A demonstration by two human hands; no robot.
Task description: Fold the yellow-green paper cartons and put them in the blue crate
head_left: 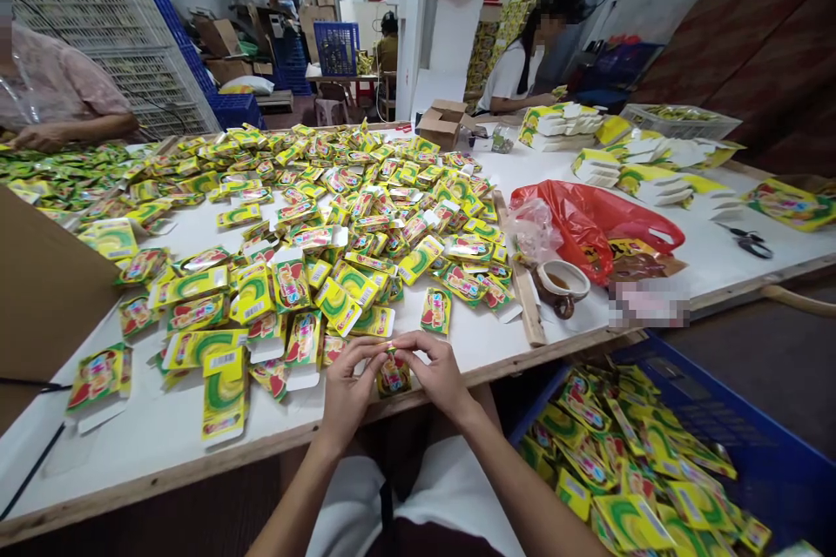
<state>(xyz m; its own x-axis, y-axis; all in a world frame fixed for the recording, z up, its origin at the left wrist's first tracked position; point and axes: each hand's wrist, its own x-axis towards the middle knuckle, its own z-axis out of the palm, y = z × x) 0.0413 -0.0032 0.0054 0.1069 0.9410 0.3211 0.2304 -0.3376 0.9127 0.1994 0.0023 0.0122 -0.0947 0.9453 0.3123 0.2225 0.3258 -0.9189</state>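
Observation:
Between my hands, at the table's front edge, is a small yellow and green candy box [394, 376] with a red fruit print. My left hand [353, 379] pinches its upper left side, thumb and fingertips together. On the upper right side, my right hand [432, 370] grips the same box in a like pinch. The fingertips of both hands meet at the box's top end and partly cover it. Just beyond them lies another candy box [435, 311], and a big heap of such boxes [353, 218] spreads over the white table [157, 418].
A blue crate [751, 418] full of boxes stands low at right. A wooden strip [528, 305] borders the heap, beside a brown cup [562, 283] and a red plastic bag [588, 213]. Scissors [751, 241] lie farther right. A cardboard box [45, 305] stands left. Other people sit across the table.

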